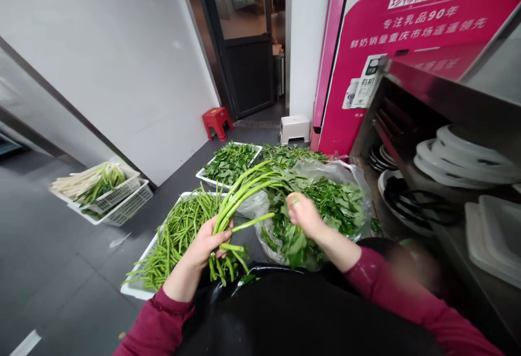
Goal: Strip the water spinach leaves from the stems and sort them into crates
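Note:
A bunch of long green stems (244,190) arches up from my left hand (209,242), whose fingers are wrapped round its lower part. My right hand (302,214) is closed at the leafy end, with green leaves (299,242) hanging beneath it. A clear plastic bag (360,182) full of leafy greens lies open around and behind my right hand. Left of my left hand is a white basket (140,280) heaped with cut green stems (179,231).
Farther forward stand a white tray (255,158) of leaves, a red stool (217,121) and a white stool (294,128). Stacked white baskets (128,204) with pale vegetables sit at the left. A metal shelf with white plates (456,163) borders the right side.

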Demonstrator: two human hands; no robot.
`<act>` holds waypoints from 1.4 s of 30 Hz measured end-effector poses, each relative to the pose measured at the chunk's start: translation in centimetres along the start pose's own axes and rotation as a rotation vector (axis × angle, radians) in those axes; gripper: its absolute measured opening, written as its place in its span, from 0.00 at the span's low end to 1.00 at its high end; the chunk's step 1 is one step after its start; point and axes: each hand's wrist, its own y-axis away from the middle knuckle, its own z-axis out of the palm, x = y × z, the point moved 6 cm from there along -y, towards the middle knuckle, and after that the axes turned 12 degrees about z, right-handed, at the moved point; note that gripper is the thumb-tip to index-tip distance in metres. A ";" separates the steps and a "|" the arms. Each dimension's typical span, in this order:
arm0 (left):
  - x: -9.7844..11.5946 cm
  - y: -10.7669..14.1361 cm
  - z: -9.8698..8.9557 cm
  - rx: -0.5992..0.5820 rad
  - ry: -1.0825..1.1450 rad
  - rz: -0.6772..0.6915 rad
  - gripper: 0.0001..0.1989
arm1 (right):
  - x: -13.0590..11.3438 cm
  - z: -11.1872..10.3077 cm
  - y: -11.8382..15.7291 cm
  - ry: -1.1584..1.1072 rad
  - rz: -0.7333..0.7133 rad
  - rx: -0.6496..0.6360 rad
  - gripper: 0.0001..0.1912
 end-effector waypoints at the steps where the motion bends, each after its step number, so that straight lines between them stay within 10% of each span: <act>1: 0.0 0.2 -0.3 -0.003 -0.009 0.005 0.14 | 0.6 -1.8 -0.5 -0.128 0.067 0.082 0.11; 6: -0.2 0.7 -2.0 -0.133 -0.142 0.007 0.16 | -3.7 -8.2 -1.3 0.167 -0.094 0.148 0.10; 12: 0.5 0.3 -1.9 -0.261 -0.337 0.062 0.15 | -11.6 -3.5 -1.5 0.763 -0.601 -0.143 0.10; 20: 0.9 0.5 -1.7 -0.208 -0.340 -0.005 0.16 | -8.0 -0.7 -1.5 1.130 -0.676 -0.199 0.09; 30: -0.6 0.3 -2.9 -0.180 -0.313 -0.045 0.15 | -7.1 -1.4 -0.7 0.927 -0.552 -0.428 0.09; 34: -0.5 0.3 -2.0 -0.220 -0.355 -0.055 0.15 | -5.4 -2.0 -2.2 0.655 -0.430 -0.267 0.07; 38: -0.3 0.6 -2.0 -0.200 -0.322 -0.047 0.16 | -2.9 -6.8 -4.0 0.143 -0.139 0.195 0.09; 42: 0.2 0.6 -1.7 -0.222 -0.384 -0.050 0.14 | -6.7 -7.3 -2.3 0.332 -0.400 0.265 0.10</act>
